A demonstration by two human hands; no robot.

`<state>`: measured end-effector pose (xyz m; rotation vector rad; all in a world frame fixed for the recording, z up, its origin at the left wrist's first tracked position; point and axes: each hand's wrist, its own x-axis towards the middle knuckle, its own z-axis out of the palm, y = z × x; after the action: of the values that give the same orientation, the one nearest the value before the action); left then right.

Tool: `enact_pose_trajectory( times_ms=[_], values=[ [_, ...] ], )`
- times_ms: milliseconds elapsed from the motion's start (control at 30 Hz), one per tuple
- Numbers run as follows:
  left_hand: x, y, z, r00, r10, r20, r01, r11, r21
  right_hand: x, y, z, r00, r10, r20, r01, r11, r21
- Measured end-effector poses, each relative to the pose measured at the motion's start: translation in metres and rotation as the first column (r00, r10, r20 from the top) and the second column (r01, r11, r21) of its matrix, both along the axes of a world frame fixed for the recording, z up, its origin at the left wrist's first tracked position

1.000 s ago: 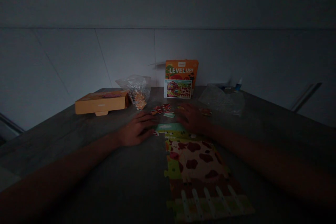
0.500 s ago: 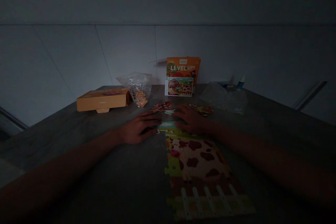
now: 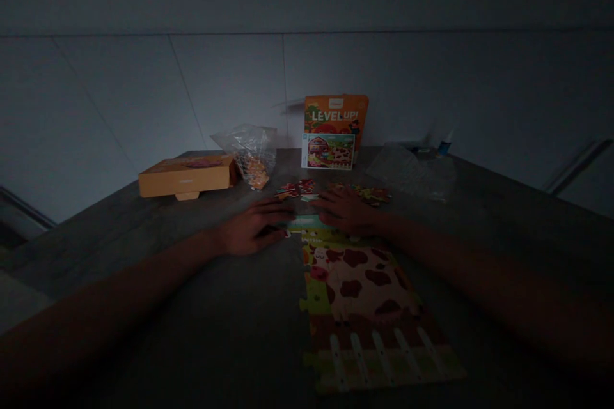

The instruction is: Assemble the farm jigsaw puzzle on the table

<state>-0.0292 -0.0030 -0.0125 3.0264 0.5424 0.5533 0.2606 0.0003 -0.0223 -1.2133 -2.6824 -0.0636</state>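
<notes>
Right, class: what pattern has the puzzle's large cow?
The large cow is pale with dark reddish-brown patches, shown best in the head view.

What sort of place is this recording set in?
Probably a dim indoor room, perhaps a home or play space. The pale panelled wall, the grey table in front of it and the cow puzzle on that table suggest so.
</notes>
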Motion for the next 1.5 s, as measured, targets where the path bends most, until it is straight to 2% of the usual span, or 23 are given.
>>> enact_pose_trajectory(
  times_ms=[67, 200, 433, 533, 733, 933, 1200, 1367, 1500],
  values=[
    [0.0, 0.001, -0.001, 1.0, 0.001, 0.004, -0.001, 1.0, -0.007, -0.001, 0.0, 0.001, 1.0, 0.017, 0.008, -0.017, 1.0, 0.004],
    [-0.001, 0.003, -0.003, 1.0, 0.006, 0.005, -0.006, 1.0, -0.026, -0.001, -0.002, 0.003, 0.997, 0.057, -0.058, -0.052, 0.994, 0.095],
    [-0.002, 0.002, -0.003, 1.0, 0.008, 0.02, -0.007, 0.999, -0.037, 0.0, -0.005, 0.0, 0.995, 0.028, -0.095, -0.009, 0.98, 0.201],
    [-0.001, 0.001, -0.001, 1.0, 0.013, 0.009, -0.012, 0.999, -0.041, -0.001, -0.006, -0.001, 0.996, -0.007, -0.093, 0.026, 0.979, 0.202],
    [-0.001, 0.0, -0.001, 1.0, 0.021, 0.004, -0.021, 0.999, -0.046, -0.004, -0.007, -0.003, 0.981, -0.152, -0.118, 0.172, 0.968, 0.184],
    [-0.002, 0.002, -0.003, 1.0, 0.022, -0.013, -0.023, 0.999, -0.044, -0.002, -0.005, -0.005, 0.986, -0.133, -0.104, 0.146, 0.982, 0.122],
    [-0.001, 0.0, 0.0, 1.0, 0.001, 0.011, -0.001, 0.999, -0.034, -0.001, -0.003, -0.004, 0.979, -0.129, -0.155, 0.149, 0.981, 0.124],
    [-0.001, 0.0, 0.0, 1.0, 0.015, -0.007, -0.015, 0.999, -0.028, 0.0, -0.002, -0.007, 0.956, -0.16, -0.245, 0.201, 0.967, 0.154],
    [-0.001, 0.0, 0.0, 1.0, 0.012, -0.004, -0.012, 1.0, -0.016, 0.001, 0.0, -0.007, 0.926, -0.12, -0.358, 0.203, 0.958, 0.204]
  ],
)
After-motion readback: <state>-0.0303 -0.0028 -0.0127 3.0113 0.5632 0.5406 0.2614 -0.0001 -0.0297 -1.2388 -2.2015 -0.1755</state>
